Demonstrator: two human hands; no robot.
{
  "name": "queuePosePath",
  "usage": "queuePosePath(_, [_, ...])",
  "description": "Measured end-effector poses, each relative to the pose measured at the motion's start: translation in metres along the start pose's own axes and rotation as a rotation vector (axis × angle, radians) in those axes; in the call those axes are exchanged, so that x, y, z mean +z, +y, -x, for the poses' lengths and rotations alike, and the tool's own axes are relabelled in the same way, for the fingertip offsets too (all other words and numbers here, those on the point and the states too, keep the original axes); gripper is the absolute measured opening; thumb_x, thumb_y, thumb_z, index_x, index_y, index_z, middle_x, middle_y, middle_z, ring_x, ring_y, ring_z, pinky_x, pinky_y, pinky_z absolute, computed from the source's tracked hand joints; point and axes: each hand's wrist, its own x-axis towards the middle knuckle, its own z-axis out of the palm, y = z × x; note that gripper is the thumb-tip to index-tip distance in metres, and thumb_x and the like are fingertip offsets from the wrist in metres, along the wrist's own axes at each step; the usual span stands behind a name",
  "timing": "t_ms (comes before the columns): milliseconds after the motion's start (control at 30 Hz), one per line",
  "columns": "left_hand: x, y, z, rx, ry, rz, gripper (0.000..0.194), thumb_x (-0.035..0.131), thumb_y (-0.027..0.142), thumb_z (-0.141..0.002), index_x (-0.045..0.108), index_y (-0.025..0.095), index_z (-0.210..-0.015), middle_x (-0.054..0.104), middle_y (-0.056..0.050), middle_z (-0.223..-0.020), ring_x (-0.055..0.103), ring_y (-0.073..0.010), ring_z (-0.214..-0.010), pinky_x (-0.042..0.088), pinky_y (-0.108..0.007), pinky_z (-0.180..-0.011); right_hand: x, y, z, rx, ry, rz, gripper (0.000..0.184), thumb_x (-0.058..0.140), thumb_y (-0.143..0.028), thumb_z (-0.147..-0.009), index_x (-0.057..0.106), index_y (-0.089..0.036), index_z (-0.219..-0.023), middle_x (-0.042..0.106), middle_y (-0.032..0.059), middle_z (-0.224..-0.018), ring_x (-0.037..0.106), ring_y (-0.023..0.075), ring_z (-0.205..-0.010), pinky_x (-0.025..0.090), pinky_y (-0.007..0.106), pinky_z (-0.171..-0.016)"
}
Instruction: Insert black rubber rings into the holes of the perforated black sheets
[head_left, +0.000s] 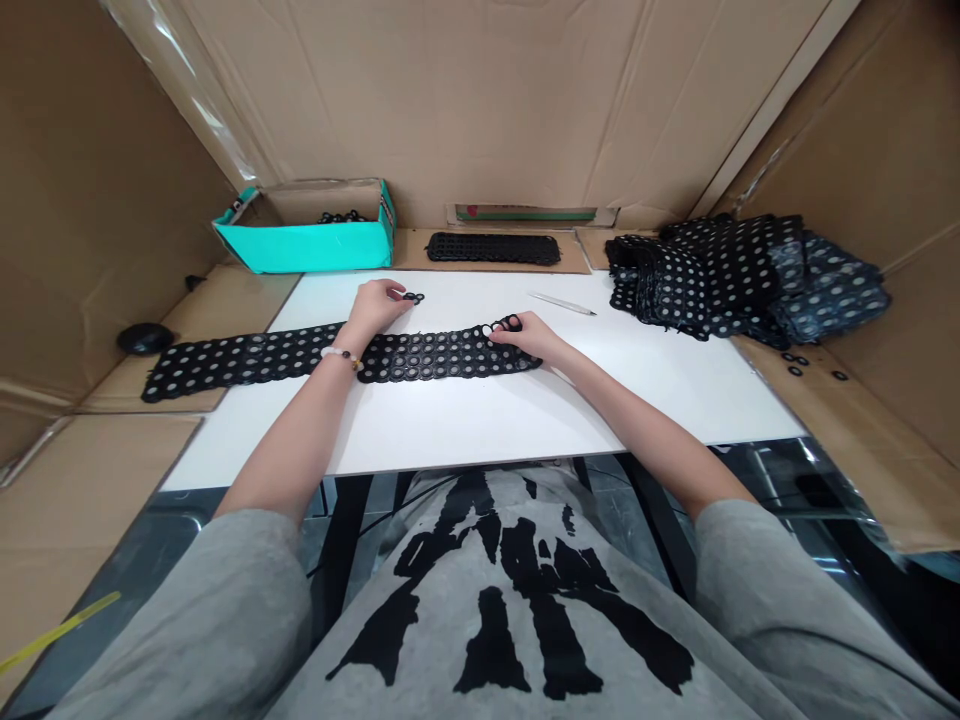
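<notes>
A long black strip (435,356) of linked rings, dotted with pale holes, stretches across the white board. My right hand (527,337) pinches the strip at its right end, where a few rings stand up at the fingertips. My left hand (377,306) reaches over the strip, its wrist with a beaded bracelet (341,355) hiding part of it. Its fingers are curled, and small black rings (415,297) show at the thumb and fingertips. Whether those rings rest on the board or are lifted is hard to see.
A turquoise box (315,246) with black rings inside stands back left. Behind the board lies a folded black strip (493,248). A white pen (562,303) lies right of centre. Dotted black material (720,275) is piled at right, near several loose rings (796,362). Cardboard walls (480,100) enclose the area.
</notes>
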Motion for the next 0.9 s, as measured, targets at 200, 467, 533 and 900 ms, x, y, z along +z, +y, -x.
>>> queuePosePath(200, [0.003,0.006,0.005,-0.044,0.108,-0.096,0.024,0.067,0.029,-0.082,0.074,0.016,-0.101,0.076,-0.011,-0.102,0.065,-0.0271,-0.096,0.049,-0.036,-0.091,0.0,0.001,-0.001,0.005,0.001,-0.008,0.035,0.079,-0.046,-0.057,0.058,-0.019,-0.063,0.059,-0.0035,-0.066,0.05,0.0154,-0.074,0.037,0.031,-0.075])
queuePosePath(467, [-0.002,0.008,0.006,-0.032,-0.06,-0.139,0.046,0.066,0.035,-0.083,0.077,0.019,-0.125,0.077,-0.009,-0.102,0.067,-0.0294,-0.096,0.048,-0.036,-0.09,-0.001,-0.003,0.002,0.005,-0.007,-0.002,0.034,0.078,-0.046,-0.057,0.06,-0.019,-0.065,0.059,-0.0034,-0.067,0.05,0.015,-0.074,0.037,0.031,-0.076])
queuePosePath(533, [-0.002,0.008,0.006,-0.007,-0.042,-0.148,0.051,0.065,0.035,-0.083,0.075,0.02,-0.13,0.077,-0.009,-0.108,0.067,-0.0301,-0.101,0.048,-0.037,-0.094,-0.001,-0.003,0.002,0.006,-0.002,0.004,0.033,0.078,-0.046,-0.058,0.06,-0.019,-0.064,0.059,-0.0033,-0.067,0.05,0.0154,-0.074,0.037,0.031,-0.076])
queuePosePath(900, [0.012,0.006,0.003,0.149,-0.088,-0.215,0.055,0.057,0.041,-0.087,0.07,0.019,-0.135,0.067,-0.011,-0.142,0.051,-0.0397,-0.13,0.037,-0.052,-0.113,0.0,-0.001,0.0,-0.007,-0.009,0.007,0.032,0.078,-0.045,-0.059,0.063,-0.019,-0.066,0.06,-0.0033,-0.066,0.052,0.016,-0.075,0.04,0.031,-0.077])
